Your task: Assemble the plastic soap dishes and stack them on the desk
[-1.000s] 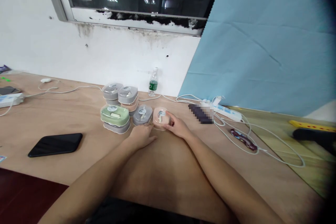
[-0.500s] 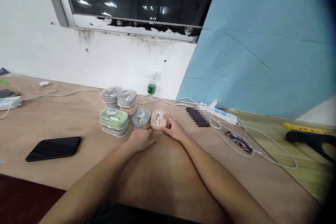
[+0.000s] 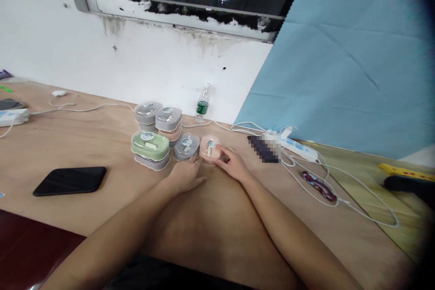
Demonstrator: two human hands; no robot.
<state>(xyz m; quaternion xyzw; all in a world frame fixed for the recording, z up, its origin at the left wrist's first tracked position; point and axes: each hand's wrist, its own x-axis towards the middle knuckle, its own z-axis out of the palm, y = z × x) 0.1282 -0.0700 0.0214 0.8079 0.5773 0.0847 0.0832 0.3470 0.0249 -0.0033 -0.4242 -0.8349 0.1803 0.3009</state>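
Observation:
A pink lidded box (image 3: pixel 208 148) with a clear top and a round sticker lies on the table. At its right side is my right hand (image 3: pixel 234 166), thumb and fingers apart, fingertips touching the box's edge. My left hand (image 3: pixel 185 176) rests flat in front of the grey lidded box (image 3: pixel 186 146), its fingertips by the gap between grey and pink boxes and its thumb stretched out. To the left, a green-topped box (image 3: pixel 150 145) is stacked on a grey one. Behind it stand two more stacks, one under a grey box (image 3: pixel 148 111), the other under another grey box (image 3: pixel 168 118).
A black phone (image 3: pixel 70 181) lies at the left. Against the wall stands a clear bottle (image 3: pixel 202 107) with a green label. On the right are a white power strip (image 3: pixel 299 148), loose cables, a partly blurred dark object (image 3: pixel 260 148) and a dark red patterned item (image 3: pixel 319 186).
The camera view has tilted down slightly and shifted. My right fingers have loosened at the pink box's edge. My left hand has barely moved, and the boxes keep their arrangement.

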